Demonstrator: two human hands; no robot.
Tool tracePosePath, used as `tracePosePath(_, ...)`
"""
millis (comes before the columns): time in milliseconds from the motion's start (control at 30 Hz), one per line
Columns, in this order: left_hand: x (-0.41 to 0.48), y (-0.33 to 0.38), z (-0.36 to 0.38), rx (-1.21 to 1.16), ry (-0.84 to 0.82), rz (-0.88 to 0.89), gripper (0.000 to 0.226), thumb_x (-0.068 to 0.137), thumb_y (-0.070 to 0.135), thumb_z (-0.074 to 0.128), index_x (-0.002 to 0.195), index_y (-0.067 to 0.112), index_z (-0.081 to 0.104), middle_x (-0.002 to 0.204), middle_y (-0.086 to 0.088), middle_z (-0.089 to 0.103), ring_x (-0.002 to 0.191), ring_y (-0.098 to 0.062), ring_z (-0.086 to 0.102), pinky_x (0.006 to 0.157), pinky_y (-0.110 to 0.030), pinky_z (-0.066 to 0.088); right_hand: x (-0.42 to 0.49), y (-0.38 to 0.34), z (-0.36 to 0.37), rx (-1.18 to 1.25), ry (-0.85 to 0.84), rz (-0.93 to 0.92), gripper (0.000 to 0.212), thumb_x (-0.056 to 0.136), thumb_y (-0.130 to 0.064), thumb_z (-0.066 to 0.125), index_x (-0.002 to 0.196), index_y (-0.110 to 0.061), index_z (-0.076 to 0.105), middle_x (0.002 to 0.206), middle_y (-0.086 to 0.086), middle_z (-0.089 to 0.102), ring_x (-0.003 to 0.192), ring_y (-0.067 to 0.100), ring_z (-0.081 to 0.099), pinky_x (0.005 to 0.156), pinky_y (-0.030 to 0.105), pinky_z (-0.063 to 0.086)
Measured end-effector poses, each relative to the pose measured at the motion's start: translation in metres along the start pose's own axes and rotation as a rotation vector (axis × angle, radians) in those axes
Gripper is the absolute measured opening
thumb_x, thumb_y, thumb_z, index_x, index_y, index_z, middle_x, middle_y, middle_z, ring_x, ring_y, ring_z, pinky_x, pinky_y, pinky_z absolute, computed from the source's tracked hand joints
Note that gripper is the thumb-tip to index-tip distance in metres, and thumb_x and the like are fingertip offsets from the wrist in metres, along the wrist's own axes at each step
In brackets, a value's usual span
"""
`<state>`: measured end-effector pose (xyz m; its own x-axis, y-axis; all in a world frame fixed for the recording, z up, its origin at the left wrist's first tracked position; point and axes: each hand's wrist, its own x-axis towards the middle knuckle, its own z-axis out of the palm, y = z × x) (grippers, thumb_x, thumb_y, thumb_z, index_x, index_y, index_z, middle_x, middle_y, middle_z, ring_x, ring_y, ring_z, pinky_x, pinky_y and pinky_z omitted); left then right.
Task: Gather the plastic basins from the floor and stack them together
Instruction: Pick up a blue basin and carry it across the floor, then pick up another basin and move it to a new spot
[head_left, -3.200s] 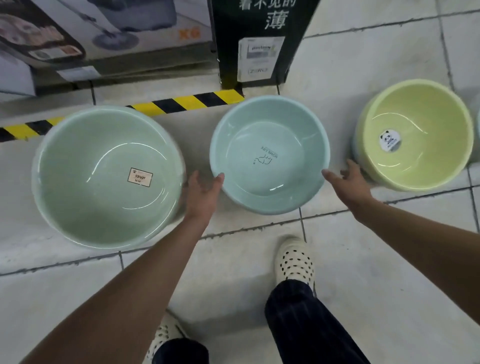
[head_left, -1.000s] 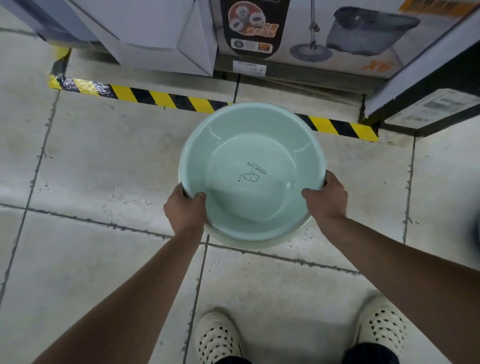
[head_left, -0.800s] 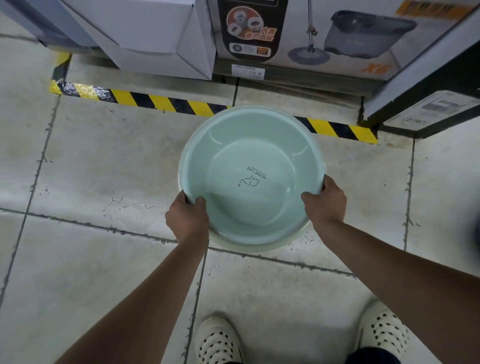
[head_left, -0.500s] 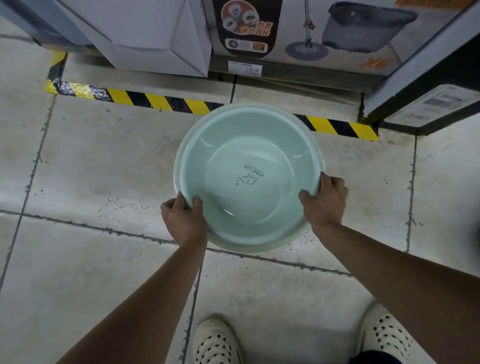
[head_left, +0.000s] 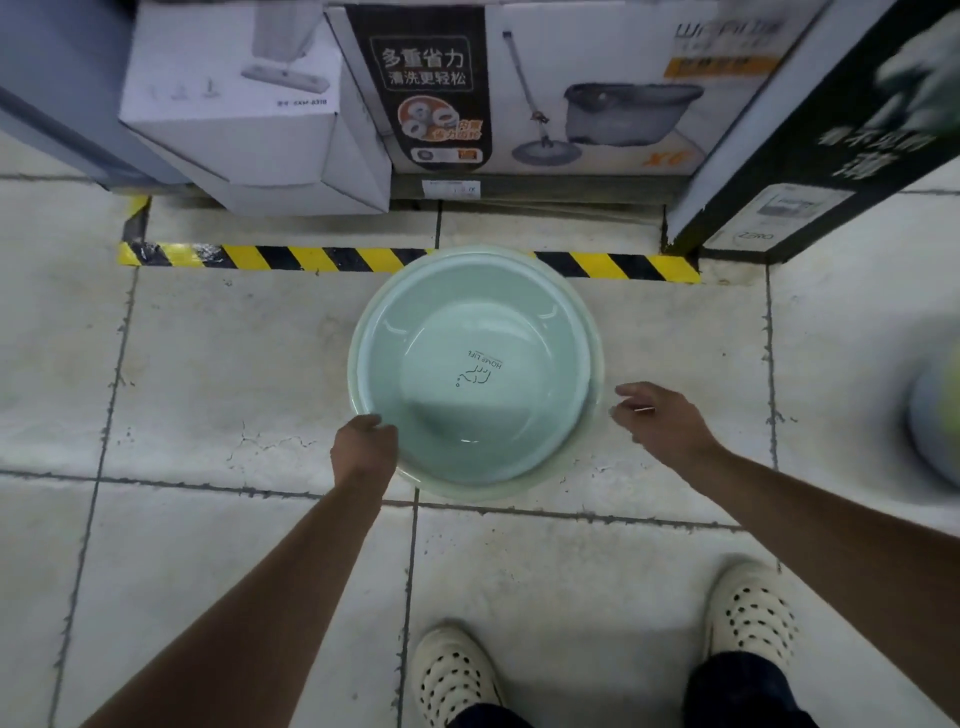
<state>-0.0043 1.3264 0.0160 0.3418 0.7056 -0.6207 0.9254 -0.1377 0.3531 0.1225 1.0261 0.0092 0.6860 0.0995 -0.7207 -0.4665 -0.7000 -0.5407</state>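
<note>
**Two nested basins on the tile floor, both hands at the rim**

A pale blue-green plastic basin (head_left: 483, 364) sits inside a slightly larger pale green basin (head_left: 598, 364), whose rim shows as a thin ring around it, widest on the right and near sides. The inner one carries a small "HOME LIFE" print on its bottom. The pair rests on the grey tile floor (head_left: 218, 364), its far edge overlapping the yellow-and-black hazard tape (head_left: 311, 259) that runs left to right.

The left hand (head_left: 366, 444) is at the near-left part of the rim, fingers curled loosely; it looks to be touching the edge, though whether it actually clasps the rim is hard to tell from this angle. The right hand (head_left: 660, 421) is just beside the right side of the stack, fingers spread and apart, clear of the rim and holding nothing.

Beyond the tape stand boxed goods: a white carton (head_left: 234, 124) on the far left, a spin-mop box (head_left: 597, 88) in the middle and a dark box (head_left: 831, 145) on the far right. At the right edge of the view a blurred round shape (head_left: 935, 415) lies on the floor, possibly another basin. Two cream perforated clogs, one (head_left: 454, 675) near the centre and the other (head_left: 753, 613) to the right, stand on the near tiles.
</note>
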Motion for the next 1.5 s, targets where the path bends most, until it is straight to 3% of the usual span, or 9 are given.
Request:
tracePosePath(67, -0.029, 0.025, -0.002, 0.044, -0.027, 0.057, 0.041, 0.088, 0.010, 0.051, 0.127, 0.009, 0.063, 0.131, -0.013, 0.062, 0.122, -0.034, 0.054, 0.100, -0.034, 0.041, -0.026, 0.006, -0.033, 0.020, 0.054, 0.001, 0.037, 0.086, -0.028, 0.071, 0.123, -0.023, 0.065, 0.111, -0.001, 0.070, 0.097, 0.019, 0.066, 0.078, 0.024, 0.050)
tracePosePath(133, -0.062, 0.055, 0.000, 0.032, -0.051, 0.116, 0.041, 0.090, 0.012, 0.052, 0.130, 0.012, 0.061, 0.135, -0.010, 0.060, 0.124, -0.032, 0.054, 0.102, -0.033, 0.040, -0.051, 0.014, -0.069, 0.050, 0.087, -0.002, 0.039, 0.087, -0.025, 0.072, 0.125, -0.022, 0.064, 0.115, -0.001, 0.067, 0.100, 0.015, 0.063, 0.077, 0.021, 0.044)
tracePosePath(367, -0.200, 0.158, 0.040, 0.026, -0.270, 0.467, 0.023, 0.093, 0.017, 0.060, 0.114, 0.014, 0.070, 0.121, -0.003, 0.067, 0.117, -0.021, 0.059, 0.106, -0.036, 0.042, -0.142, 0.049, -0.200, 0.083, 0.139, -0.043, 0.045, 0.087, -0.030, 0.071, 0.131, -0.026, 0.059, 0.131, -0.005, 0.060, 0.114, 0.013, 0.059, 0.093, 0.024, 0.044)
tracePosePath(500, -0.287, 0.206, 0.081, 0.105, -0.415, 0.628, 0.022, 0.092, 0.013, 0.061, 0.112, 0.013, 0.070, 0.114, 0.001, 0.070, 0.111, -0.015, 0.061, 0.099, -0.027, 0.044, -0.192, 0.085, -0.267, 0.184, 0.196, 0.018, 0.047, 0.089, -0.032, 0.068, 0.134, -0.028, 0.056, 0.125, -0.006, 0.058, 0.111, 0.009, 0.054, 0.091, 0.026, 0.044)
tracePosePath(867, -0.455, 0.303, 0.228, 0.221, -0.625, 0.630, 0.025, 0.095, 0.020, 0.060, 0.120, 0.015, 0.063, 0.114, 0.003, 0.062, 0.111, -0.011, 0.056, 0.087, -0.020, 0.038, -0.259, 0.243, -0.446, 0.369, 0.401, 0.271, 0.045, 0.091, -0.033, 0.066, 0.134, -0.024, 0.056, 0.130, -0.002, 0.059, 0.114, 0.014, 0.055, 0.086, 0.029, 0.044)
tracePosePath(1100, -0.465, 0.327, 0.326, 0.199, -0.595, 0.451, 0.039, 0.093, 0.026, 0.062, 0.130, 0.013, 0.055, 0.125, -0.005, 0.059, 0.101, -0.015, 0.056, 0.083, -0.024, 0.040, -0.206, 0.303, -0.483, 0.439, 0.429, 0.385, 0.046, 0.092, -0.035, 0.064, 0.134, -0.022, 0.055, 0.129, 0.001, 0.060, 0.105, 0.015, 0.055, 0.087, 0.029, 0.041)
tracePosePath(1300, -0.413, 0.325, 0.426, 0.153, -0.526, 0.414, 0.031, 0.095, 0.024, 0.058, 0.124, 0.013, 0.059, 0.109, 0.001, 0.060, 0.077, 0.000, 0.053, 0.057, -0.012, 0.037, -0.104, 0.357, -0.464, 0.536, 0.427, 0.515, 0.054, 0.090, -0.044, 0.063, 0.137, -0.020, 0.050, 0.128, 0.006, 0.060, 0.112, 0.030, 0.060, 0.100, 0.046, 0.048)
tracePosePath(1400, -0.376, 0.323, 0.485, 0.134, -0.498, 0.414, 0.038, 0.093, 0.026, 0.060, 0.129, 0.015, 0.054, 0.128, -0.003, 0.059, 0.102, -0.015, 0.058, 0.077, -0.020, 0.042, -0.044, 0.390, -0.455, 0.618, 0.495, 0.554, 0.064, 0.088, -0.046, 0.064, 0.144, -0.023, 0.042, 0.137, 0.009, 0.055, 0.118, 0.032, 0.058, 0.105, 0.046, 0.045)
tracePosePath(1500, -0.334, 0.326, 0.541, 0.142, -0.511, 0.394, 0.065, 0.090, 0.032, 0.067, 0.145, 0.014, 0.037, 0.147, -0.008, 0.043, 0.129, -0.026, 0.048, 0.095, -0.029, 0.038, 0.012, 0.418, -0.450, 0.735, 0.601, 0.582, 0.076, 0.088, -0.044, 0.066, 0.150, -0.021, 0.030, 0.148, 0.010, 0.045, 0.129, 0.031, 0.049, 0.109, 0.044, 0.038)
